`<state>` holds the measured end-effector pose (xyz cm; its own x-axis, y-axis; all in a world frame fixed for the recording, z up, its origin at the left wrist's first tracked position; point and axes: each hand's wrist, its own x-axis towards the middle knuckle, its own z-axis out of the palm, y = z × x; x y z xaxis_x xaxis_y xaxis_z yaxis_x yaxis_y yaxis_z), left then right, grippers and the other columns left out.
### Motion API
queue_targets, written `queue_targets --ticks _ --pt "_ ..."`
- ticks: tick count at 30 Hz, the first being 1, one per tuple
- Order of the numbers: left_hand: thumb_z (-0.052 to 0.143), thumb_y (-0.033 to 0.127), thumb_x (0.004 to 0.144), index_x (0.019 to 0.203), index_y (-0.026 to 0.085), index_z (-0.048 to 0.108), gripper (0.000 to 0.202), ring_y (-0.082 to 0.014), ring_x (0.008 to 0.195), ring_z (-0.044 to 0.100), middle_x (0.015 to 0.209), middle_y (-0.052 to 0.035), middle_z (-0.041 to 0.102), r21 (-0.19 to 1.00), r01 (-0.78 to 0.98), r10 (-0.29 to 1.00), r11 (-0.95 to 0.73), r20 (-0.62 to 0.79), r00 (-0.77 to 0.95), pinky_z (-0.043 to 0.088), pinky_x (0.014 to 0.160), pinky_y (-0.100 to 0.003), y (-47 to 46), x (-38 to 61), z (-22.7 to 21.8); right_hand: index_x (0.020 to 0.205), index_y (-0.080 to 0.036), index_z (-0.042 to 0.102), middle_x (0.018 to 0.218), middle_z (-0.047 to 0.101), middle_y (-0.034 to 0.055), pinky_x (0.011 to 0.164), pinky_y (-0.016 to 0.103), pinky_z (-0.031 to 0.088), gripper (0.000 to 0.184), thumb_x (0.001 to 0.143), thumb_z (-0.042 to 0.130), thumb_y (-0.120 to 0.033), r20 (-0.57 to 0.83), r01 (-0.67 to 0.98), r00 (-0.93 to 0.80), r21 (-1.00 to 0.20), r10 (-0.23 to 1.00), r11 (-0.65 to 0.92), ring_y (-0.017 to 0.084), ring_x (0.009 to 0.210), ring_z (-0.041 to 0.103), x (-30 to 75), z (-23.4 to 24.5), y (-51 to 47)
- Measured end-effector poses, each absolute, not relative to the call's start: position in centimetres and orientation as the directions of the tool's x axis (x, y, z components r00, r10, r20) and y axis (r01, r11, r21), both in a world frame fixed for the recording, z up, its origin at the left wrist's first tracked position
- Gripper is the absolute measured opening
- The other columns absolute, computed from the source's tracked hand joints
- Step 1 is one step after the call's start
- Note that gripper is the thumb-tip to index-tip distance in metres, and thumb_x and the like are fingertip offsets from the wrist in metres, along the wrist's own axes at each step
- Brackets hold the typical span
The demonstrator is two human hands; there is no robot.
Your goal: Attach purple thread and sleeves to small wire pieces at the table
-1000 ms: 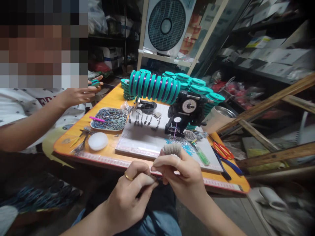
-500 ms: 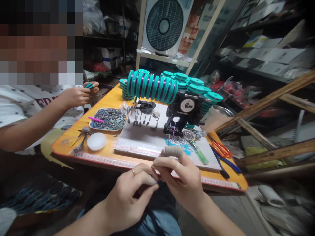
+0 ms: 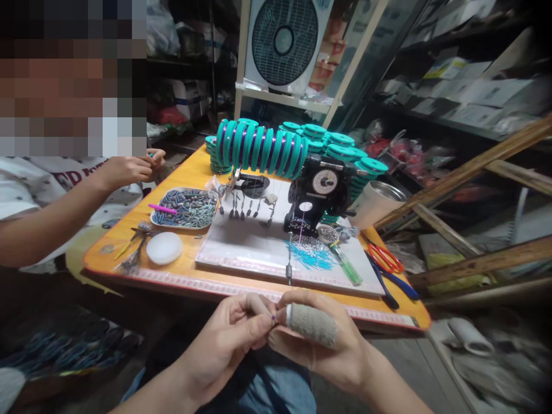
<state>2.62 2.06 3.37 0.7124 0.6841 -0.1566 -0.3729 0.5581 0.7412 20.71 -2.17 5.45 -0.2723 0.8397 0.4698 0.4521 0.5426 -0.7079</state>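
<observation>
My left hand (image 3: 230,339) and my right hand (image 3: 332,345) meet in front of the table edge, fingertips almost touching. Thumb and index finger of the left hand are pinched together, with a tiny dark purplish bit (image 3: 273,318) showing at their tips. My right fingers are curled closed against the same spot, and what they hold is too small to name. A grey fabric wrap (image 3: 314,325) covers my right thumb. Just beyond my hands, a dark small weight (image 3: 289,271) hangs on a thin line in front of a black winding device (image 3: 321,184).
Teal spools (image 3: 261,148) sit in a row above a white board (image 3: 241,247). On it lie blue slivers (image 3: 310,256) and a green-handled tool (image 3: 350,269). Nearby are red-handled scissors (image 3: 388,259), a tray (image 3: 152,217) of small weights and a white lid (image 3: 164,248). A co-worker's hands (image 3: 138,167) work at left.
My right hand has turned, bringing the wrapped thumb down to face me. Left fingers have shifted into a thumb-and-index pinch. The hanging weight now shows clear of my hands.
</observation>
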Motion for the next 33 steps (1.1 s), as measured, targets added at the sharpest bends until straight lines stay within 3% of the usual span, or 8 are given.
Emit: queue_targets --ticks 6,9,12,14,20,25,29,33 --pt "0.076 0.038 0.086 0.072 0.014 0.064 0.031 -0.0141 0.088 0.052 0.093 -0.0040 0.050 0.923 -0.358 0.787 0.142 0.113 0.606 0.044 0.078 -0.021 2.6 2.7 2.7 0.088 -0.019 0.065 0.072 0.057 0.0015 0.053 0.022 0.053 0.041 0.107 0.057 -0.055 0.422 0.403 -0.235 -0.778 0.876 0.483 0.018 0.069 0.063 20.6 6.8 -2.7" --pt "0.067 0.019 0.092 0.078 0.016 0.064 0.015 -0.0123 0.090 0.055 0.093 -0.0027 0.049 0.931 -0.279 0.782 -0.235 0.352 0.514 0.047 0.081 -0.020 2.5 2.5 2.8 0.087 -0.019 0.068 0.077 0.058 0.0018 0.059 0.024 0.054 0.041 0.112 0.050 -0.046 0.522 0.391 -0.220 -0.727 0.824 0.565 0.016 0.069 0.061 20.3 7.1 -2.6" --pt "0.058 -0.002 0.090 0.094 0.015 0.064 0.018 -0.0103 0.088 0.059 0.095 -0.0030 0.053 0.683 -0.095 0.595 -0.724 0.689 0.414 0.050 0.082 -0.017 2.6 2.2 3.0 0.100 -0.021 0.071 0.091 0.057 0.0034 0.071 0.026 0.053 0.022 0.112 0.053 -0.027 0.610 0.421 -0.181 -0.661 0.772 0.621 0.016 0.081 0.060 20.2 7.1 -2.0" --pt "0.054 -0.006 0.090 0.100 0.011 0.063 0.022 -0.0121 0.087 0.061 0.096 -0.0055 0.058 0.443 0.031 0.412 -0.896 0.805 0.427 0.052 0.083 -0.020 2.9 2.0 2.8 0.101 -0.021 0.069 0.098 0.053 0.0037 0.077 0.027 0.052 0.018 0.108 0.054 -0.016 0.602 0.428 -0.144 -0.678 0.786 0.598 0.017 0.087 0.060 19.9 7.1 -1.5" --pt "0.052 -0.002 0.092 0.107 0.003 0.063 0.019 -0.0226 0.088 0.067 0.101 -0.0154 0.068 0.121 0.065 0.137 -0.990 0.808 0.574 0.058 0.078 -0.034 4.0 1.3 3.0 0.099 -0.021 0.065 0.093 0.051 0.0004 0.073 0.026 0.051 0.021 0.102 0.051 -0.006 0.572 0.500 -0.145 -0.662 0.807 0.559 0.015 0.084 0.060 19.2 7.3 -0.1" --pt "0.052 -0.002 0.093 0.100 0.005 0.063 0.014 -0.0223 0.090 0.069 0.100 -0.0155 0.070 0.189 0.093 0.208 -0.978 0.790 0.576 0.058 0.081 -0.032 4.3 0.7 4.0 0.110 -0.019 0.063 0.101 0.052 0.0032 0.072 0.026 0.052 0.019 0.101 0.051 -0.006 0.584 0.573 -0.132 -0.614 0.801 0.542 0.014 0.080 0.060 19.1 7.2 -0.7" --pt "0.054 -0.002 0.094 0.107 0.004 0.063 0.017 -0.0214 0.098 0.069 0.104 -0.0152 0.070 0.206 0.188 0.276 -0.960 0.790 0.547 0.056 0.089 -0.029 4.4 -0.4 3.5 0.126 -0.011 0.055 0.128 0.047 0.0146 0.093 0.033 0.051 0.029 0.100 0.045 -0.003 0.509 0.631 -0.242 -0.564 0.826 0.533 0.023 0.113 0.056 18.9 7.0 -1.7" --pt "0.053 -0.002 0.094 0.110 0.004 0.062 0.020 -0.0208 0.103 0.067 0.106 -0.0153 0.069 0.222 0.194 0.294 -0.955 0.774 0.561 0.054 0.095 -0.029 4.3 -0.8 3.1 0.116 -0.012 0.059 0.116 0.054 0.0137 0.089 0.035 0.054 0.022 0.101 0.046 -0.002 0.535 0.610 -0.320 -0.516 0.782 0.602 0.025 0.107 0.058 18.9 6.1 -1.8"
